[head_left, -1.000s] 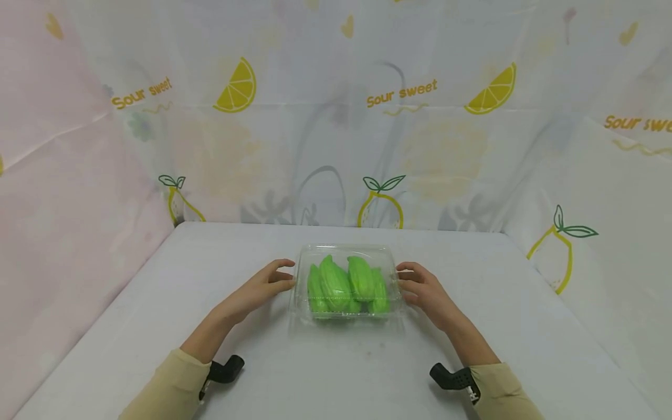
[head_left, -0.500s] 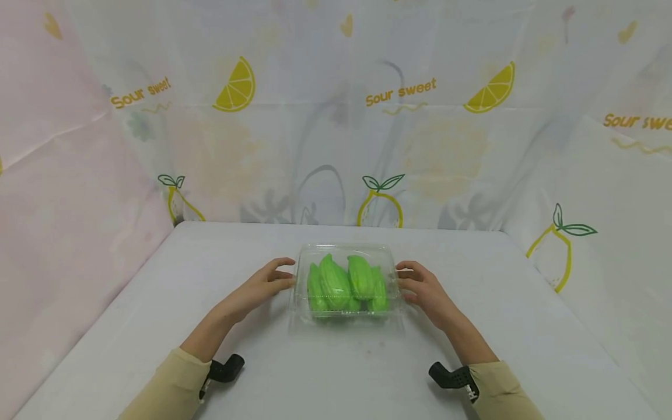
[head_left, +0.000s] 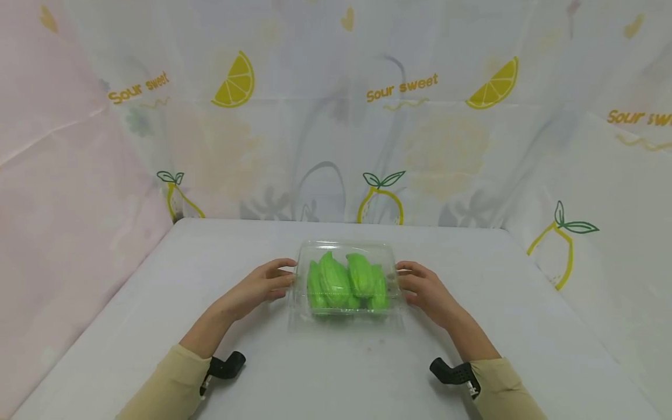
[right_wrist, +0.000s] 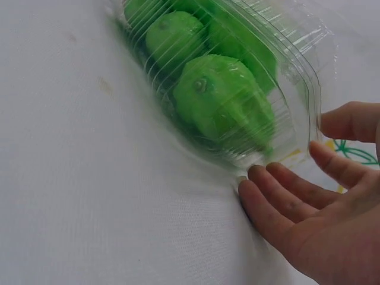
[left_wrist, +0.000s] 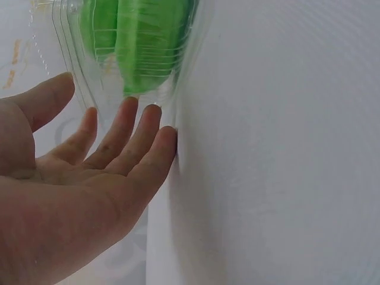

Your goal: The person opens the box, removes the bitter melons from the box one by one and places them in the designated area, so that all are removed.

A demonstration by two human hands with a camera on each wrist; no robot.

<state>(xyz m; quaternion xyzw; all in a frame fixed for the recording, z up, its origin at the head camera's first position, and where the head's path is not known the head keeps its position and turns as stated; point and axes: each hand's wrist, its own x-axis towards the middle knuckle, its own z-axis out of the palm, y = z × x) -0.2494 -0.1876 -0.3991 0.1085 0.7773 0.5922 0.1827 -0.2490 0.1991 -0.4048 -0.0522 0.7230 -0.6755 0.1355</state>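
A clear plastic clamshell box (head_left: 341, 245) stands on the table with its lid down. Several green, long, ridged fruit or vegetables (head_left: 335, 283) with pointed tips lie inside; their exact kind I cannot tell. At the box's left side is my left hand (head_left: 257, 289), fingers spread and lightly bent. In the left wrist view, the fingertips of this left hand (left_wrist: 113, 166) are at the box's end wall, little finger by the table. My right hand (head_left: 427, 291) mirrors it on the right side. In the right wrist view, the right hand's fingers (right_wrist: 285, 199) lie by the box's lower edge, its thumb near the rim.
The white-covered table (head_left: 336, 379) reaches to a printed cloth backdrop (head_left: 315, 116) at the back and sides. Black wrist mounts (head_left: 228, 366) sit at both sleeve cuffs (head_left: 170, 379). The box stands toward the table's far half, in the middle.
The left thumb and fingers have shifted slightly at the box's left side. The head view has tilted a little. The box and the right hand stay in place.
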